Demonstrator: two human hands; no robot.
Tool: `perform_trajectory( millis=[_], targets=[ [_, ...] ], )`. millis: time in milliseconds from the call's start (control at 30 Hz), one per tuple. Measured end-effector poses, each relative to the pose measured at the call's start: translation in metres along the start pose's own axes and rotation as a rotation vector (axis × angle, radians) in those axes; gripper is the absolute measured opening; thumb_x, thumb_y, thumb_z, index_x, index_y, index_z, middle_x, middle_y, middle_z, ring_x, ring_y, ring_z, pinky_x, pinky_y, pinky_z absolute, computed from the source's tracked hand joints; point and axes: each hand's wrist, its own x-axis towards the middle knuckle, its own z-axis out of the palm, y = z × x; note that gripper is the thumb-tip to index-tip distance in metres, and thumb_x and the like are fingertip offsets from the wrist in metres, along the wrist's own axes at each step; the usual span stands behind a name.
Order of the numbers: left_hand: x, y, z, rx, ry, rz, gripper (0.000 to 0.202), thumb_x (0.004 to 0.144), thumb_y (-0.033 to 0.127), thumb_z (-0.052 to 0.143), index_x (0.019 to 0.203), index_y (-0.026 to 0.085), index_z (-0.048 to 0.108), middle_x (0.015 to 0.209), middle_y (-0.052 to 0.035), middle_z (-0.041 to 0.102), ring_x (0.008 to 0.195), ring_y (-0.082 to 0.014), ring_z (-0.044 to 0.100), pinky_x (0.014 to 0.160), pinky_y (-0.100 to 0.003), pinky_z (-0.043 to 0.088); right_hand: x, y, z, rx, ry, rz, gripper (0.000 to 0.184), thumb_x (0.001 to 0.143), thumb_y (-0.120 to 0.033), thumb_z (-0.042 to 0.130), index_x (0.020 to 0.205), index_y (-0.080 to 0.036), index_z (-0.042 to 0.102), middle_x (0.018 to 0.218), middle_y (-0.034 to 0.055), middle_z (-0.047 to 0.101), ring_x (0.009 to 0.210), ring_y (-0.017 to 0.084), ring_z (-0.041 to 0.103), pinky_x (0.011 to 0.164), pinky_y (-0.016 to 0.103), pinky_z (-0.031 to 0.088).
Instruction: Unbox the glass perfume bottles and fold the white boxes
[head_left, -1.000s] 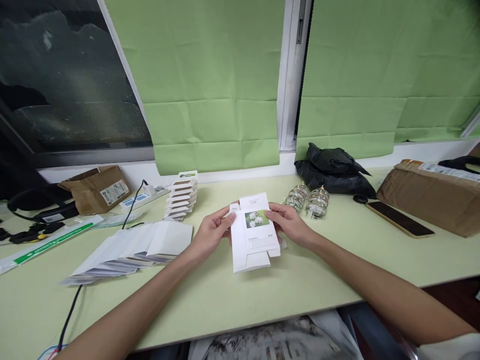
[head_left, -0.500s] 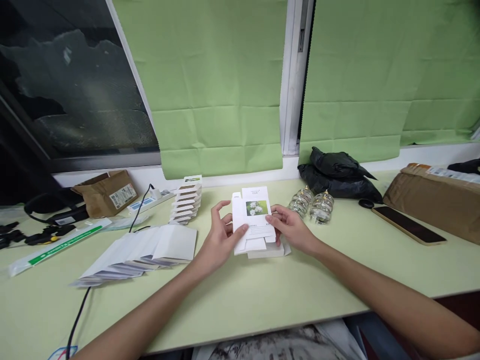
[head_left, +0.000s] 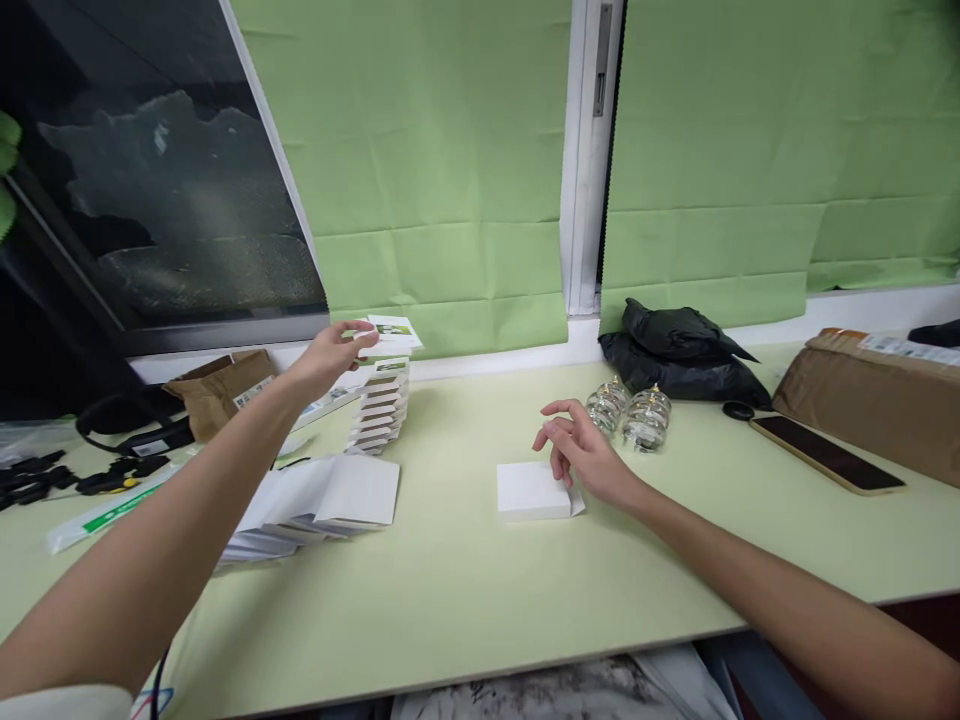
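Left grip (head_left: 330, 352): raised off the bench (head_left: 465, 600), arm stretched forward. Thumb and fingers are pinched on a small folded carton (head_left: 391, 331), white with a green flower print on its upper face. The carton is held roughly level and juts out past the fingertips. Directly beneath it a stack of like cartons (head_left: 381, 408) stands on the bench. The held carton sits close above the top one; contact cannot be made out. Below this grip, nearer the body, a fan of flat white blanks (head_left: 322, 497) lies overlapped on the bench. To the outer side of the grip are an opened brown cardboard box (head_left: 214, 385) and a black headset (head_left: 131, 432). Right grip (head_left: 583, 458): low over the bench, fingers loosely spread and slightly curled, holding nothing. Its lower fingers touch the right edge of a flat white pile (head_left: 531, 490), which lies on the bench on the inner side of this grip. Just beyond the fingertips two clear glass jars (head_left: 630, 415) stand side by side, near the grip but apart from it. Behind the jars a black plastic bag (head_left: 675, 350) lies against the sill. Farther to the outer side of the right grip a dark phone (head_left: 825, 455) lies flat, with a brown taped parcel (head_left: 877, 400) behind it. The two grips are well apart.
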Motion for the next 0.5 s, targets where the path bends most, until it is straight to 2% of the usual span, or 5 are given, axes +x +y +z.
perform_trajectory(
  millis=[100,200,400,500],
  targets=[
    [0.027,-0.029,-0.007,-0.034,-0.058,-0.060,0.059,0.053,0.049,0.093,0.101,0.019,0.073,0.116,-0.0106,0.071,0.076,-0.0154,0.058,0.058,-0.023,0.040,-0.002,0.000,0.001,-0.037,-0.019,0.002,0.037,0.100,-0.056,0.054,0.123,-0.029,0.044,0.096,-0.0018,0.064,0.050,0.008,0.054,0.040,0.021,0.043],
    [0.033,-0.050,-0.005,-0.065,-0.096,-0.074,0.058,0.053,0.049,0.093,0.099,0.019,0.073,0.115,-0.0100,0.072,0.077,-0.0159,0.060,0.058,-0.024,0.040,-0.004,0.000,0.001,-0.075,-0.038,0.009,0.037,0.101,-0.056,0.053,0.126,-0.030,0.043,0.097,-0.0016,0.063,0.052,0.008,0.055,0.041,0.021,0.043],
    [0.035,-0.071,-0.004,-0.056,-0.125,-0.098,0.062,0.047,0.048,0.096,0.099,0.020,0.076,0.107,-0.0081,0.073,0.074,-0.0167,0.059,0.056,-0.024,0.039,-0.006,0.000,-0.001,-0.102,-0.058,0.014,0.038,0.101,-0.054,0.053,0.128,-0.030,0.043,0.097,-0.0019,0.062,0.052,0.007,0.052,0.043,0.021,0.043],
    [0.035,-0.078,-0.008,-0.037,-0.155,-0.124,0.067,0.046,0.051,0.096,0.104,0.022,0.077,0.094,-0.0057,0.073,0.069,-0.0157,0.058,0.056,-0.025,0.040,-0.006,0.000,-0.001,-0.106,-0.064,0.013,0.038,0.101,-0.054,0.053,0.129,-0.030,0.043,0.097,-0.0021,0.062,0.052,0.007,0.051,0.044,0.022,0.043]
  ],
)
